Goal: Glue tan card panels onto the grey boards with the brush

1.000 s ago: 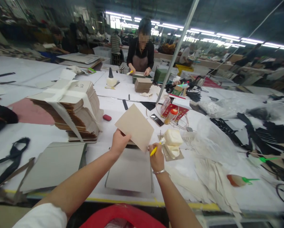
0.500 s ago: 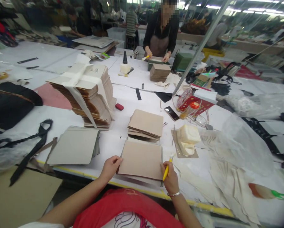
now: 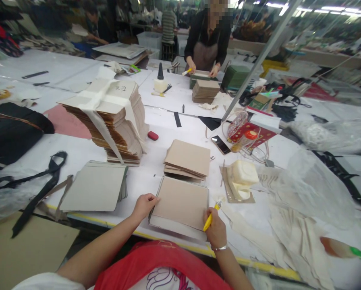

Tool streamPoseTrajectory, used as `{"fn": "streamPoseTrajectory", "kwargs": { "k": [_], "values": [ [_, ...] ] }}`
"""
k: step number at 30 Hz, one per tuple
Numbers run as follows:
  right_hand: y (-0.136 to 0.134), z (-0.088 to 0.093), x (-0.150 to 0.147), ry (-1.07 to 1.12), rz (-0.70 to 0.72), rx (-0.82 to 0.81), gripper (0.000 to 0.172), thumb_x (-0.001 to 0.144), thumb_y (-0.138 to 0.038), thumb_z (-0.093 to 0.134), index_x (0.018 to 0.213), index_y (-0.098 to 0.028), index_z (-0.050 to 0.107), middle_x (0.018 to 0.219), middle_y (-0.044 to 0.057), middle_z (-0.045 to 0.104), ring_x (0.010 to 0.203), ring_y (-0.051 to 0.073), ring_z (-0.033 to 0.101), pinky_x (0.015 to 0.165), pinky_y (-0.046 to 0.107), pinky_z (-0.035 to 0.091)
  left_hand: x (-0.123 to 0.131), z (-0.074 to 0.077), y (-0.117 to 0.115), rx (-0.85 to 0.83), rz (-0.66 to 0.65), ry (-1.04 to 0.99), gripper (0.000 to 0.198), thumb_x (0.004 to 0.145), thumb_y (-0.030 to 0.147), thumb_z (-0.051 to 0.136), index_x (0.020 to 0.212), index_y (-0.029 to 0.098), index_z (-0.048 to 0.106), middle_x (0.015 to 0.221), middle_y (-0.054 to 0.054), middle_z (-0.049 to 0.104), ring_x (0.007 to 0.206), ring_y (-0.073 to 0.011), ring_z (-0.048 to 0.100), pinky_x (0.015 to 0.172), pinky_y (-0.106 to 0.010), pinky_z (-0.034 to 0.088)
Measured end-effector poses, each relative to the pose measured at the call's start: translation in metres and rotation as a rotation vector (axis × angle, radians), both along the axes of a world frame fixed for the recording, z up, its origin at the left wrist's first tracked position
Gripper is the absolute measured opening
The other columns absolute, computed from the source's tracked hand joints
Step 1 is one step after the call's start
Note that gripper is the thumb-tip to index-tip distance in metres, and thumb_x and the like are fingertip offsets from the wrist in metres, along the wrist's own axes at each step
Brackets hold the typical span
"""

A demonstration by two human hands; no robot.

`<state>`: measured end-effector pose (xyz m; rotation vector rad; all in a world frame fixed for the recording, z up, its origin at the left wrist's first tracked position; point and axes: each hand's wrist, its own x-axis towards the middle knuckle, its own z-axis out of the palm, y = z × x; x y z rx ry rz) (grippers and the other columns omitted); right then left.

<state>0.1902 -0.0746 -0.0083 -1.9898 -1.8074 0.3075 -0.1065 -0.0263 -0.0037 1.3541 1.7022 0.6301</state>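
A tan cardboard sheet (image 3: pixel 180 201) lies over a grey board (image 3: pixel 177 230) in front of me, with a strip of the grey showing along the near edge. My left hand (image 3: pixel 144 206) is closed, thumb and finger pinching the tan sheet's left edge. At the opposite edge is my right hand (image 3: pixel 216 230), wrapped around a yellow-handled brush (image 3: pixel 209 221), its bristles pointing away from me. Just beyond lies a pile of tan cardboard sheets (image 3: pixel 188 157). Grey boards (image 3: pixel 94 187) are stacked to the left. A cream-coloured tub (image 3: pixel 243 175) stands on a scrap of board at right.
A tall strapped cardboard stack (image 3: pixel 120 117) leans at the left behind the grey boards. A phone (image 3: pixel 220 145) and a red bag (image 3: pixel 253 131) lie at right, near clear plastic (image 3: pixel 316 181). Across the table a co-worker (image 3: pixel 206 44) holds another yellow brush.
The tan sheet has slid away from me over the grey board, exposing more of its near side. Both hands have stayed at the sheet's edges. The view has shifted slightly.
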Motion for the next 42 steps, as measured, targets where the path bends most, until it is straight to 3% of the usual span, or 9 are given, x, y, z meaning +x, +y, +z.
{"fn": "streamPoseTrajectory", "kwargs": {
  "k": [13,27,31,34,37,40,42],
  "values": [
    [0.002,0.008,-0.002,-0.066,-0.055,-0.146,0.016,0.084,-0.025,0.036,0.087,-0.017,0.049,0.06,0.0,0.056,0.054,0.012,0.054,0.051,0.022,0.03,0.002,0.001,0.011,-0.11,-0.134,0.151,0.043,0.066,0.057,0.052,0.056,0.016,0.061,0.049,0.001,0.055,0.052,-0.0139,0.047,0.051,-0.023,0.03],
    [0.007,0.014,-0.005,-0.077,-0.029,-0.265,0.014,0.086,-0.023,0.036,0.092,-0.016,0.046,0.062,0.0,0.057,0.056,0.012,0.053,0.05,0.022,0.026,0.005,0.006,0.014,-0.083,-0.17,0.234,0.036,0.068,0.05,0.052,0.056,0.017,0.059,0.051,0.001,0.055,0.053,-0.0133,0.048,0.052,-0.023,0.029],
    [0.011,0.019,-0.002,-0.246,0.017,-0.311,0.017,0.086,-0.029,0.04,0.093,-0.016,0.048,0.066,0.004,0.059,0.056,0.013,0.054,0.048,0.023,0.025,0.007,0.016,0.017,-0.092,-0.219,0.337,0.03,0.071,0.042,0.052,0.058,0.016,0.059,0.056,-0.001,0.057,0.058,-0.0134,0.05,0.054,-0.023,0.03],
    [0.016,0.036,0.006,-0.335,-0.025,-0.241,0.029,0.084,-0.04,0.043,0.096,-0.016,0.051,0.068,0.007,0.06,0.058,0.016,0.055,0.047,0.023,0.026,0.009,0.024,0.016,-0.003,-0.256,0.476,0.02,0.073,0.035,0.053,0.072,0.016,0.06,0.071,-0.003,0.06,0.067,-0.015,0.052,0.06,-0.024,0.035],
    [0.024,0.065,0.007,-0.165,-0.073,-0.068,0.042,0.083,-0.047,0.042,0.11,-0.016,0.05,0.071,0.007,0.061,0.059,0.016,0.057,0.049,0.024,0.033,0.013,0.027,0.012,0.265,-0.373,0.615,0.026,0.076,0.023,0.051,0.101,0.018,0.056,0.105,-0.008,0.057,0.094,-0.0198,0.05,0.077,-0.03,0.037],
    [0.04,0.088,-0.018,0.35,-0.059,-0.008,0.046,0.085,-0.05,0.033,0.114,-0.017,0.05,0.067,0.004,0.06,0.053,0.012,0.055,0.048,0.022,0.039,0.02,0.024,0.006,0.441,-0.64,0.653,0.036,0.08,0.013,0.044,0.114,0.024,0.05,0.124,-0.006,0.048,0.111,-0.0218,0.041,0.087,-0.036,0.034],
    [0.058,0.089,-0.048,0.74,-0.058,-0.125,0.048,0.085,-0.053,0.029,0.104,-0.017,0.054,0.059,0.0,0.057,0.042,0.009,0.05,0.041,0.02,0.039,0.023,0.022,0.003,0.469,-0.762,0.668,0.034,0.083,0.014,0.041,0.115,0.024,0.05,0.125,-0.006,0.048,0.112,-0.0219,0.041,0.087,-0.037,0.034]
  ]
}}
